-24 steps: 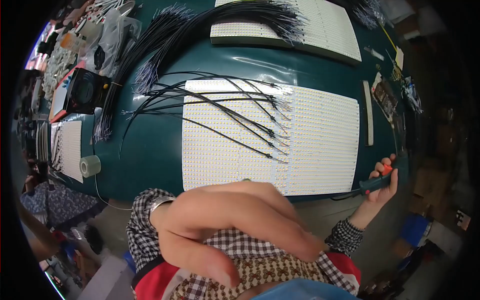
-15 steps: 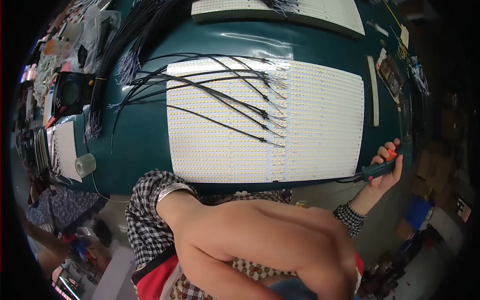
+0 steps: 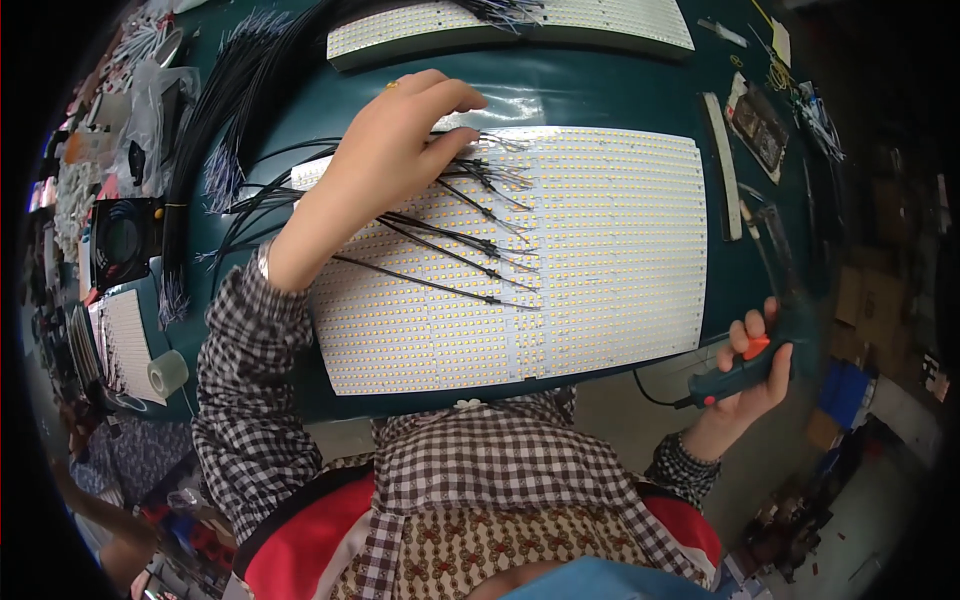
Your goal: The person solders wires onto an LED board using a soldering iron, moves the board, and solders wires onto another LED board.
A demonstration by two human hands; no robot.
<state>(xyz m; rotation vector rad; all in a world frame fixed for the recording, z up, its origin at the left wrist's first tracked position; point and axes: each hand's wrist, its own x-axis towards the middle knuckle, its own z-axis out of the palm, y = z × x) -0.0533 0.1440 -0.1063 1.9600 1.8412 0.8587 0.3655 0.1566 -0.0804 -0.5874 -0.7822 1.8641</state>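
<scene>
My left hand [image 3: 410, 135] reaches over the upper edge of a white LED board [image 3: 620, 250], just beside the topmost wires. Its thumb and forefinger are apart, with nothing seen between them; the other fingers curl partly out of sight. Black cables [image 3: 440, 235] lie across the board's left half, their thin stripped ends [image 3: 520, 265] along a strip down the middle. Off the board's right side my right hand [image 3: 755, 385] grips a dark green soldering gun [image 3: 735, 377] with a red trigger. The gun's slim tip points up and away from me, and a cord trails from its lower end.
Bundled black cables [image 3: 190, 165] lie at the left, near a dark fan-like box [image 3: 125, 238] and a tape roll [image 3: 168, 373]. More LED boards are stacked [image 3: 580, 38] at the far edge. A pale strip [image 3: 725, 165] and a small packet [image 3: 757, 125] lie right.
My left hand has swung up from close before my body to the board's upper edge. The soldering gun stays in my right hand, a little lower in view. The whole view has shifted slightly.
</scene>
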